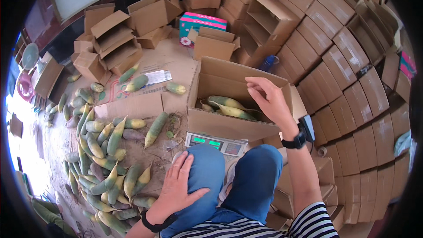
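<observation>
My left hand [179, 184] lies flat on my left knee, fingers stretched and thumb apart, holding nothing. Over the right side of an open cardboard box [233, 124] hangs my right hand [269, 99], its fingers loosely extended with nothing seen in them. Inside the box are several green radishes [233, 112], pale yellow at one end. The box sits on a digital scale [216, 144] with lit green displays, just in front of my knees. Part of the box's inside is hidden behind my right hand.
A large heap of green radishes [108, 180] covers the floor to my left. Stacked cardboard boxes [348, 101] wall off the right side. Open boxes [112, 39], a teal and pink box [202, 23] and a blue jug [267, 63] stand at the back.
</observation>
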Available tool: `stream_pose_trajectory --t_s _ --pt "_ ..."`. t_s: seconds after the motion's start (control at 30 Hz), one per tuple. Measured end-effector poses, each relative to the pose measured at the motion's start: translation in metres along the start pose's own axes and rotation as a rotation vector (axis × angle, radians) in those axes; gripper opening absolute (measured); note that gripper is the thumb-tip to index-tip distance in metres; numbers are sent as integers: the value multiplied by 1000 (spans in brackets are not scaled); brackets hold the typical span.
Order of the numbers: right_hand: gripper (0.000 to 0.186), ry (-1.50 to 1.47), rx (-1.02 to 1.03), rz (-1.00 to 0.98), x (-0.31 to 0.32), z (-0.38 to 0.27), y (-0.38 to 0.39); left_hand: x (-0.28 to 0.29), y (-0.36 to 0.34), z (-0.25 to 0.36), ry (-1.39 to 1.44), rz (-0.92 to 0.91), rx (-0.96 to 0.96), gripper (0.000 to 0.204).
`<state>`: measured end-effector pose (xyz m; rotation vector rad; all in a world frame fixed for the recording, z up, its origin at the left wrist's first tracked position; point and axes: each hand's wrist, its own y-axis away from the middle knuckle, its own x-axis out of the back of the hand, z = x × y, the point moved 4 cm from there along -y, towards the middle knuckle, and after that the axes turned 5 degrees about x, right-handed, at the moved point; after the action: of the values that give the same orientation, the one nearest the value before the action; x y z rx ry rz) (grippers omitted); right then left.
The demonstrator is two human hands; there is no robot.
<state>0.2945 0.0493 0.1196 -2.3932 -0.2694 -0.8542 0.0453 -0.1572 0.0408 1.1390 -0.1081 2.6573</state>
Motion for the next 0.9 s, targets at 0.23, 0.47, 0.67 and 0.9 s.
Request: stream_pose_trajectory --t_s 0.23,0.47,0.67,0.9 --pt "26 190 -264 310 122 23 142 0 2 -7 49 78 10 102" --pt "26 541 -846 537 228 59 362 -1 0 -8 128 94 99 105" --pt "80 365 -1378 269 156 102 434 -7 -4 -3 90 106 79 104" --pt "50 72 -1495 464 90 181 467 -12 -4 4 98 104 91 101"
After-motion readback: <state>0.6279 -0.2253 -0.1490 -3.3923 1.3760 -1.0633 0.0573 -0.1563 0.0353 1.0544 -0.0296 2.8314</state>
